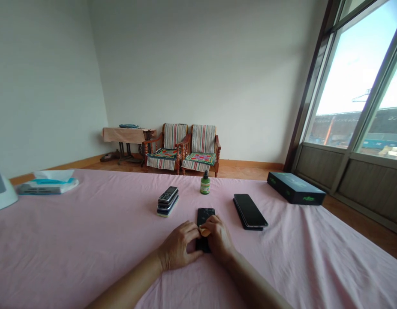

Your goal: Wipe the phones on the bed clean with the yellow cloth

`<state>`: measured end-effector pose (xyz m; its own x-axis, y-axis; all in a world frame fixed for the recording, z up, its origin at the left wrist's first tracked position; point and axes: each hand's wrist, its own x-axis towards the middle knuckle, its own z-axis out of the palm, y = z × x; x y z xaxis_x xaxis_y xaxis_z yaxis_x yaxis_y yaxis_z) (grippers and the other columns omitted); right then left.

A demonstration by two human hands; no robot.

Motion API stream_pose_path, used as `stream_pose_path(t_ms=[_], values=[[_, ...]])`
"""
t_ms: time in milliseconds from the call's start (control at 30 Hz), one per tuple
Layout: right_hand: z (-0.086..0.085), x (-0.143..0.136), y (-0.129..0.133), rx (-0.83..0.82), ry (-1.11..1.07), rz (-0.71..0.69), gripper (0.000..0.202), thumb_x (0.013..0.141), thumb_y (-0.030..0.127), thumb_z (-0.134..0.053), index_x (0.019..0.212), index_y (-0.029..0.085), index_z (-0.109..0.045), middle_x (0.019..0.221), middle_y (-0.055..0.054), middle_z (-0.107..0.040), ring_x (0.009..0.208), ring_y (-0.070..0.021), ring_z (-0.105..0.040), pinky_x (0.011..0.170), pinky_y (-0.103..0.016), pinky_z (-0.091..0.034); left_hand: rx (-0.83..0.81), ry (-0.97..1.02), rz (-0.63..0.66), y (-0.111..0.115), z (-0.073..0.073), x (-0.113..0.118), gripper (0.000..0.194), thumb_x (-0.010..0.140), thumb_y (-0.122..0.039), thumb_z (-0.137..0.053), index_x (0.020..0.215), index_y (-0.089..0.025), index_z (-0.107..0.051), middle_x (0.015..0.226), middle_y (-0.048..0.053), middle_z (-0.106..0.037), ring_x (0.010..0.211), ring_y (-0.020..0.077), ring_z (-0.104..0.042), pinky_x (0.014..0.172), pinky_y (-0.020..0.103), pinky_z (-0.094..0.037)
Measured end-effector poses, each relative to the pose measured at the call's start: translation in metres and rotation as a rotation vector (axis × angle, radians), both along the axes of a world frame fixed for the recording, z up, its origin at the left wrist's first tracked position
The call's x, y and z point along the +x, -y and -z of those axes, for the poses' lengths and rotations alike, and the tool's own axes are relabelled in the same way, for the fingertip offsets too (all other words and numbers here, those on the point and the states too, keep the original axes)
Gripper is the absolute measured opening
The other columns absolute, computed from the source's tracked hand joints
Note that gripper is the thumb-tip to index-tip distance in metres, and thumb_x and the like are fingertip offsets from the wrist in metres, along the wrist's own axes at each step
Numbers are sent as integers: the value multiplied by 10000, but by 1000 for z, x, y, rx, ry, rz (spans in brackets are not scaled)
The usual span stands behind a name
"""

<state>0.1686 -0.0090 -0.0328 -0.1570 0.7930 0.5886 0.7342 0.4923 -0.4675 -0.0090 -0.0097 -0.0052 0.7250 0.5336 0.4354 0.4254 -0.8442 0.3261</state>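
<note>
A black smartphone lies flat on the pink cloth, with pale smears or spots on its upper part. My left hand grips its left edge, thumb low and fingers higher up. In my right hand is a small yellowish wiping cloth, pinched and pressed against the phone's face. My right fingers hide part of both the cloth and the phone. Beyond the phone stands a small green spray bottle with a dark top. Left of it is a stack of phones with a keypad phone uppermost.
Two stacked dark phones or tablets lie to the right. A black box with green marks sits at the far right edge. On the left are a tissue pack and a white-grey object. Two chairs stand behind the pink-covered surface.
</note>
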Motion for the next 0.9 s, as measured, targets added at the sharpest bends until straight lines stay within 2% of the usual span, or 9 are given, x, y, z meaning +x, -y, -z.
stream_pose_path(t_ms=[233,533,700,900], values=[[4,4,-7,-9,-55,45,366,743,-25,-505,812,219,-769,800,-48,-654,803,-184,-555,711,-264,-444,-9,-21,-6,-1,0,1,285,707,-198,-748,940,-198,-583,1028,51,-595,976,246,-528,878,373,-443],[9,6,-6,-14,-53,37,328,778,13,-505,882,191,-760,853,-76,-645,822,-207,-522,746,-314,-441,-53,-42,-17,3,-1,-1,299,734,-215,-751,980,-194,-581,1066,49,-587,1028,249,-515,918,379,-429],[10,7,-2,-20,-59,9,344,779,-3,-501,912,187,-754,847,-80,-634,806,-208,-522,727,-313,-450,-82,-46,-41,6,-5,-1,297,734,-213,-754,977,-195,-586,1060,46,-589,1008,245,-517,914,379,-428],[4,10,6,-36,-44,-60,338,799,7,-524,949,215,-744,855,-69,-630,811,-199,-540,706,-296,-459,-152,-41,-64,9,-8,-1,384,710,-171,-777,1037,-214,-581,1093,35,-584,1025,244,-503,932,382,-420]])
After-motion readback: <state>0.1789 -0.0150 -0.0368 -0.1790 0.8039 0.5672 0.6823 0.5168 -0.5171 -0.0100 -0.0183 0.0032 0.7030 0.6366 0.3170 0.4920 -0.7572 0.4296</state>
